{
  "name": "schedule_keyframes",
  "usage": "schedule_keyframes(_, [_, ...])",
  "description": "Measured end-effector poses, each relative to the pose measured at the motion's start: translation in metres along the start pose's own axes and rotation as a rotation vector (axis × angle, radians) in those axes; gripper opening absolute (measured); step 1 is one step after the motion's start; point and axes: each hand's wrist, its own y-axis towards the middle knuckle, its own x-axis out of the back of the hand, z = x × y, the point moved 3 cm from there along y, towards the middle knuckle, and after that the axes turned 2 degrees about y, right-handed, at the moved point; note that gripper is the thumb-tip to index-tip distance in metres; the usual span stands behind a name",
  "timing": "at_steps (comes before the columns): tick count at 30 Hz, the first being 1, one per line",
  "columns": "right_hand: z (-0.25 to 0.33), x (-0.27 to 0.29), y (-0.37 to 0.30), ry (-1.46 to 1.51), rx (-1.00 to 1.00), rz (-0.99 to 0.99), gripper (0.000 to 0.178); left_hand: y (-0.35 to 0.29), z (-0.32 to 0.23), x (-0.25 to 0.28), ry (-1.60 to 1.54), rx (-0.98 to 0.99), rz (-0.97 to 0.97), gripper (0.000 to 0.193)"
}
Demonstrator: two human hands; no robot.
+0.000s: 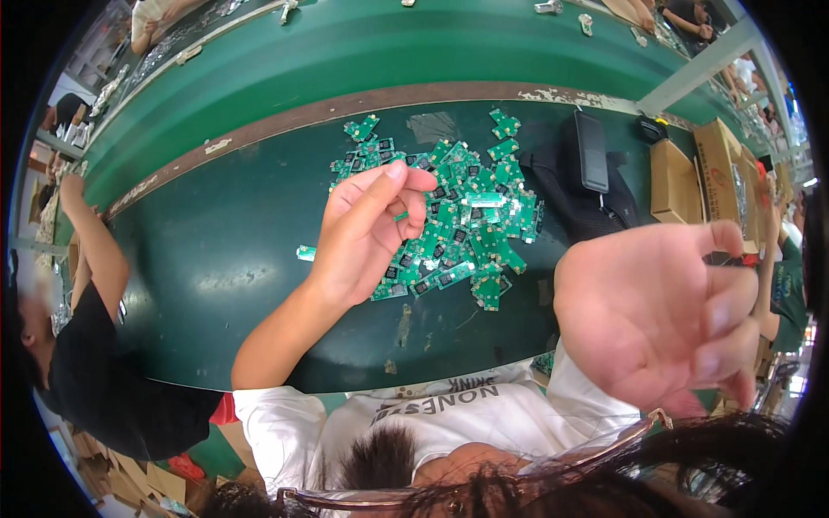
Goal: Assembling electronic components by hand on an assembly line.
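Note:
A loose heap of small green circuit boards [449, 250] with dark components lies on the dark green tabletop in front of me. Over the left part of this heap hovers my left hand [358, 229], its thumb against the bent index finger and the other fingers curled; no object shows in it. My right hand [648, 315] is raised close to the camera at the right, palm in view, slightly blurred. Its fingers are bent but apart, and I see nothing held. One board [306, 253] lies apart from the heap, left of my left wrist.
A black oblong device [591, 151] rests on dark cloth [561, 194] right of the heap. Beyond stand cardboard boxes [673, 183] and a pale metal post [699, 65]. A raised edge [345, 99] separates my table from a green belt [371, 60]. A person in black [112, 371] sits at left.

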Motion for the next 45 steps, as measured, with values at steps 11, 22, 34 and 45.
schedule_keyframes(11, [0.006, -0.003, -0.005, -0.208, 0.087, 0.075, 0.015, -0.007, -0.001, -0.001, 0.012, -0.008, 0.046, 0.014])
schedule_keyframes(22, [0.008, -0.010, -0.006, -0.197, 0.124, -0.043, 0.015, -0.013, -0.003, -0.010, 0.095, -0.097, 0.080, 0.008])
schedule_keyframes(34, [-0.002, -0.005, 0.000, 0.044, -0.157, 0.061, 0.037, -0.009, -0.001, -0.011, 0.105, -0.087, 0.129, 0.008])
schedule_keyframes(45, [-0.024, -0.010, -0.002, 0.270, -0.343, 0.049, 0.044, -0.029, -0.004, -0.034, 0.461, -0.207, 0.451, 0.012])
